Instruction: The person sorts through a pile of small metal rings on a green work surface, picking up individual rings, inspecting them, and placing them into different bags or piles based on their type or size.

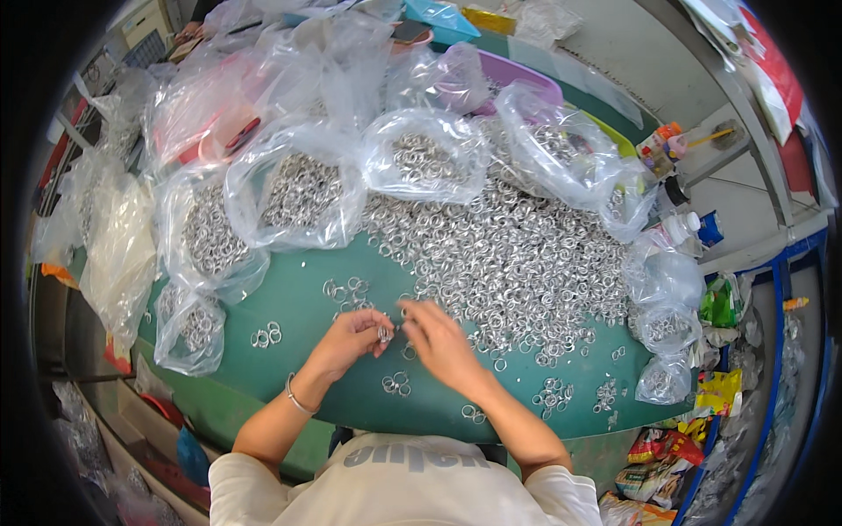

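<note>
Over the near middle of the green table (298, 289), my left hand (344, 342) is closed, with small silvery metal rings (383, 334) pinched at its fingertips. My right hand (443, 346) hovers just to its right, its fingers blurred by motion; whether anything is between them I cannot make out. A large heap of loose metal rings (517, 263) spreads beyond and to the right of my hands. Small clusters lie close by: one past my left hand (349, 294), one nearer me (396, 383), and a few rings at the left (266, 335).
Clear plastic bags of rings (298, 188) line the table's far and left sides. Behind the heap are a purple basin (526, 77) and more bags. At the right stand bottles (680, 228), small ring-filled bags (664, 377) and a blue-framed rack (776, 351) with coloured packets.
</note>
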Available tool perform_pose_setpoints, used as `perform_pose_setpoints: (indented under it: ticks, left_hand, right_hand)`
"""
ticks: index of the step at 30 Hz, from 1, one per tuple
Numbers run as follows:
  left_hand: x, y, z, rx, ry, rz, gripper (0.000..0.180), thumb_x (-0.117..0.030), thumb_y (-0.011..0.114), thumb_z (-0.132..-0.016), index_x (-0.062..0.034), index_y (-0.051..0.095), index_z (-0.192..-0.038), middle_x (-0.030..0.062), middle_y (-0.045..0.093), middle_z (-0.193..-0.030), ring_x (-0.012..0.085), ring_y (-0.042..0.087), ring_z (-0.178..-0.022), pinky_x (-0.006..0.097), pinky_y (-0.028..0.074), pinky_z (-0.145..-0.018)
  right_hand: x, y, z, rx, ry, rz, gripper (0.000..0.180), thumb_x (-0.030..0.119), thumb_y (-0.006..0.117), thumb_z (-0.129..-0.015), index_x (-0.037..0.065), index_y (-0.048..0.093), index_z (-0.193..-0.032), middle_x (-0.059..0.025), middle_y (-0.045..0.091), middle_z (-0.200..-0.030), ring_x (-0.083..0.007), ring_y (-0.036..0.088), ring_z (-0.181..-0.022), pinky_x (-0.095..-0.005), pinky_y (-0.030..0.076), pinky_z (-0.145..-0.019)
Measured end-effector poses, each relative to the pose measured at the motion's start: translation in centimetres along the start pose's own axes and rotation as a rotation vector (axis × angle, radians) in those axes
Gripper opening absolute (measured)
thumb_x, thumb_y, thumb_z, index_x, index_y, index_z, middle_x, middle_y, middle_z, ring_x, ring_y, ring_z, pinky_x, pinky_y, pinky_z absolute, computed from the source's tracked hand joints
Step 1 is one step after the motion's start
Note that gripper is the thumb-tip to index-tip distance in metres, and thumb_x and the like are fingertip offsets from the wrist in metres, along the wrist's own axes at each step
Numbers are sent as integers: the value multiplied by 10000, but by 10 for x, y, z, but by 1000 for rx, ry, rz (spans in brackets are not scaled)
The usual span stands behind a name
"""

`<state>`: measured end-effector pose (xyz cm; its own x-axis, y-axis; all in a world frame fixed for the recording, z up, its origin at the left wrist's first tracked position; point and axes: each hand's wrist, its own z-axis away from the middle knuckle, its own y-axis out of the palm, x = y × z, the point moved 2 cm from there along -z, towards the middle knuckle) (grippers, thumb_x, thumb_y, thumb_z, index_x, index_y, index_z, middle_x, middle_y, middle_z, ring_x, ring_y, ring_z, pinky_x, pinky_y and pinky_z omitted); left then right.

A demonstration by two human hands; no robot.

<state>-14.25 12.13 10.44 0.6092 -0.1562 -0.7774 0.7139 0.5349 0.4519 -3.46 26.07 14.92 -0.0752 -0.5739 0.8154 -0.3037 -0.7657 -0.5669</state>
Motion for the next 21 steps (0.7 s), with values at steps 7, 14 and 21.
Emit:
perform_pose_setpoints:
  ticks: [7, 14, 21]
  left_hand:
    - [6, 17, -1, 47, -103, 96, 149, -26, 518, -912, 22, 602, -1026, 61, 628, -895, 119, 595, -726, 248, 514, -667]
    - [-6, 22, 4, 2, 117, -181, 254, -23, 482, -928, 30, 537, -1170, 81, 634, -925, 126, 592, -775, 250, 505, -708]
    - [-4, 20, 3, -47, 155, -300, 215, -39, 516, -923, 12, 586, -1119, 59, 631, -932, 107, 574, -790, 247, 488, -694]
  right_hand:
    - [-5, -3, 9, 147, -16, -150, 258, 98, 660, -815, 47, 612, -1063, -98, 552, -887, -272, 606, -817, -361, 496, -707]
    - [-45, -188, -9, -915, 8, 329, 227, 68, 678, -789, -18, 610, -988, -55, 583, -802, -140, 506, -668, -297, 433, -623]
    - [-84, -226, -27, -893, 46, 446, 270, 69, 619, -841, -12, 605, -1098, -74, 591, -883, -163, 533, -750, -291, 427, -655]
